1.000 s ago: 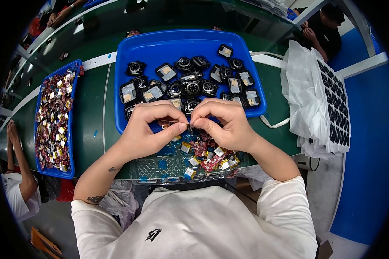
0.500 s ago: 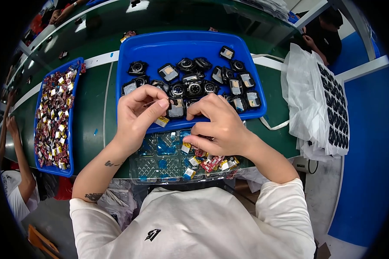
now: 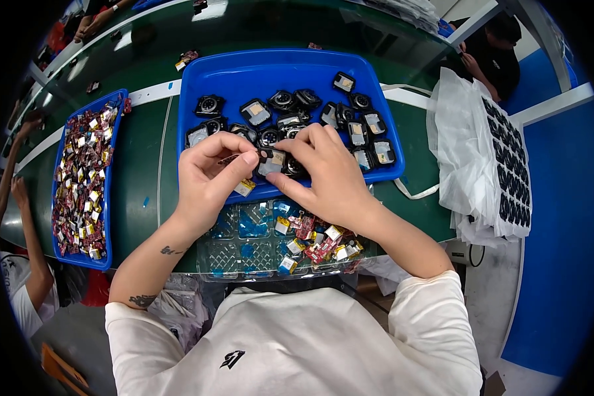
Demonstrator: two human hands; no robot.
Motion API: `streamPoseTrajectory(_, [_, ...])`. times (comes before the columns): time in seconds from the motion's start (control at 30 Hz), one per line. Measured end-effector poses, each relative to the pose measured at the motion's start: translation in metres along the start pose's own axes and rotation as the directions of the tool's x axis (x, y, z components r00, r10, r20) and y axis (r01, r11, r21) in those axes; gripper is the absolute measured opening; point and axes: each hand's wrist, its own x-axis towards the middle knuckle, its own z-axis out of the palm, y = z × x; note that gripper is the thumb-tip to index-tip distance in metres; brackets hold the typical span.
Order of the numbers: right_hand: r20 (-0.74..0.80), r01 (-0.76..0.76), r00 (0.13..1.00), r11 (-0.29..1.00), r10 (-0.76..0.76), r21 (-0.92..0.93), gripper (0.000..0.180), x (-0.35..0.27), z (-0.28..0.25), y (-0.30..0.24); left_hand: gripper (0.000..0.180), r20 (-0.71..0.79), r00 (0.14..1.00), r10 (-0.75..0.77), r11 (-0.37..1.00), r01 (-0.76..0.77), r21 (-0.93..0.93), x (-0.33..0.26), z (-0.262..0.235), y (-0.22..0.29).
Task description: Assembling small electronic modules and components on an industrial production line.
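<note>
Between the thumb and index finger of my left hand (image 3: pixel 208 173) is a small circuit board, mostly hidden by the fingers. A yellow-and-white battery (image 3: pixel 245 187) hangs just below that hand, apparently joined to the board. My right hand (image 3: pixel 333 175) grips a black watch case (image 3: pixel 270 162) at its right side, thumb below and fingers above. The case shows its open inner side, grey with a pale patch, right beside the left fingertips. Other black watch cases (image 3: pixel 255 112) lie behind the hands in a blue tray (image 3: pixel 270 66).
In front of me, a clear compartmented tray (image 3: pixel 228 254) holds blue film scraps and several boards with batteries (image 3: pixel 323 247). A long blue tray (image 3: pixel 110 218) full of similar boards stands at left. Sheets of black parts (image 3: pixel 511 158) with white wrapping lie at right. Co-workers sit around the green belt.
My right hand has moved up and forward from over the clear tray to the watch case, its fingers now around it. My left hand has hardly moved. Parts on the far belt shifted left.
</note>
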Motion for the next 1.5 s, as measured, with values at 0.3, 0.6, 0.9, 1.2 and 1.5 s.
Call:
streamPoseTrajectory(0.3, [-0.037,-0.115,0.992,0.98,0.122,0.16,0.015,-0.002,0.003,-0.003,0.005,0.011,0.998,0.069,0.997,-0.07,0.046,0.001,0.003,-0.004])
streamPoseTrajectory(0.6, [-0.084,-0.126,0.986,0.972,0.145,0.197,0.016,-0.002,0.007,0.008,0.003,0.045,0.991,0.126,0.985,-0.13,0.111,0.001,0.005,-0.005])
streamPoseTrajectory(0.9, [0.263,-0.362,0.892,0.232,0.369,0.903,0.019,-0.007,-0.009,-0.016,0.004,0.078,0.982,0.169,0.956,-0.183,0.228,-0.004,0.005,-0.001])
streamPoseTrajectory(1.2, [0.251,-0.341,0.929,0.364,0.271,0.867,0.026,-0.012,-0.006,-0.011,0.004,0.093,0.964,0.248,0.851,-0.262,0.455,0.001,0.01,-0.005])
streamPoseTrajectory(1.5, [0.213,-0.318,0.934,0.398,0.287,0.86,0.023,-0.014,-0.002,-0.012,0.005,0.084,0.966,0.246,0.824,-0.254,0.506,0.0,0.012,-0.004])
